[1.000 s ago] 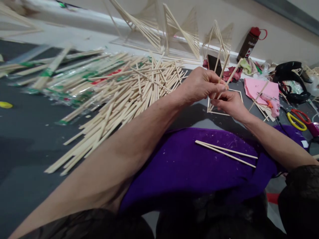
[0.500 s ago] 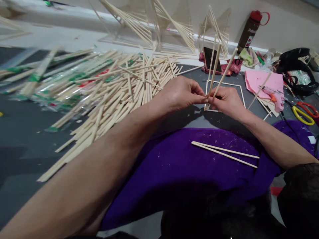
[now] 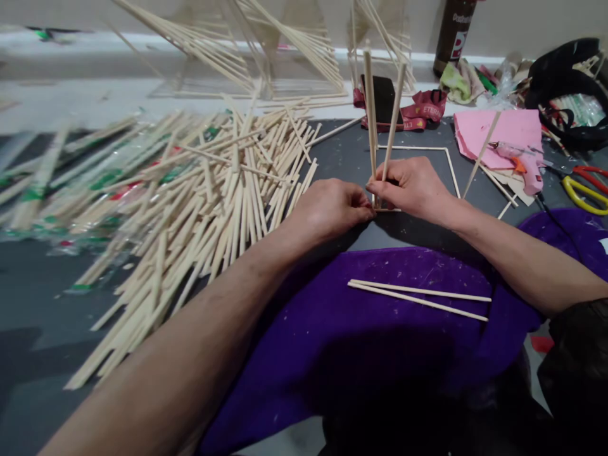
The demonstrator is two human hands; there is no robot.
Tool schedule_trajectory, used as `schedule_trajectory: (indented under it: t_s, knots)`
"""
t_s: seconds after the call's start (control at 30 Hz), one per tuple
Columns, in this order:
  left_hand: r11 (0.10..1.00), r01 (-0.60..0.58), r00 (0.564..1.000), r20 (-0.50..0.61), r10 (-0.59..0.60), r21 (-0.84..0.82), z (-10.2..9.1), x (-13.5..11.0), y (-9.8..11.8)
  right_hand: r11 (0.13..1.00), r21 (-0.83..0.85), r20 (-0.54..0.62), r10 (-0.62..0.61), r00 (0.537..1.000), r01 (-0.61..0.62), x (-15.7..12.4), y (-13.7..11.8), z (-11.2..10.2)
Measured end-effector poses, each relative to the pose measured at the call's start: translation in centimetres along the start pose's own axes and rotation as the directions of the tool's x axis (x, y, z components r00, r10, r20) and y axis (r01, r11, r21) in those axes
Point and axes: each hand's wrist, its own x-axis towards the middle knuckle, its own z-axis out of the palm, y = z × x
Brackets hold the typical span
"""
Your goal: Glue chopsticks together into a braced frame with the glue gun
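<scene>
In my right hand (image 3: 413, 190) a thin wooden stick (image 3: 395, 117) is pinched near its lower end, standing nearly upright. Close beside it, other upright sticks (image 3: 369, 107) rise from the near left corner of a square wooden stick frame (image 3: 453, 171), which lies on the grey table. My left hand (image 3: 335, 206) is low at that corner, its fingers closed around the base of the frame. The fingers partly cover the joint, so the contact of the held stick with the corner is hidden. Another stick (image 3: 481, 155) slants up at the frame's right side.
A large pile of loose sticks (image 3: 209, 209) lies left of my hands, with plastic-wrapped packs beyond. Two sticks (image 3: 418, 297) rest on purple cloth (image 3: 304, 354). Rightward are a pink glue gun (image 3: 532, 174), scissors (image 3: 584, 193) and a phone (image 3: 382, 101). Finished-looking stick structures (image 3: 304, 50) stand behind.
My left hand has moved down from the right hand's fingertips to the frame's corner. The stick in my right hand has become more upright. The view has shifted slightly.
</scene>
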Motion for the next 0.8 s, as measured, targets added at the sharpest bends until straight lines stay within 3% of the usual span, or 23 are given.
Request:
schedule_trajectory:
  t_s: [0.27,0.47,0.8]
  knots:
    - [0.996,0.062,0.995,-0.070,-0.067,-0.063,0.6,-0.4,0.2,0.999,0.028,0.009,0.021,1.000,-0.021,0.3,-0.3,0.3]
    - [0.980,0.000,0.996,-0.089,-0.018,-0.198,1.0,-0.2,-0.9,0.997,0.075,0.001,0.021,1.000,-0.021,0.3,0.1,0.6]
    - [0.974,0.000,0.997,-0.076,-0.018,-0.225,0.9,-0.2,-0.6,0.998,0.025,-0.018,0.055,0.998,-0.055,0.5,-0.6,1.0]
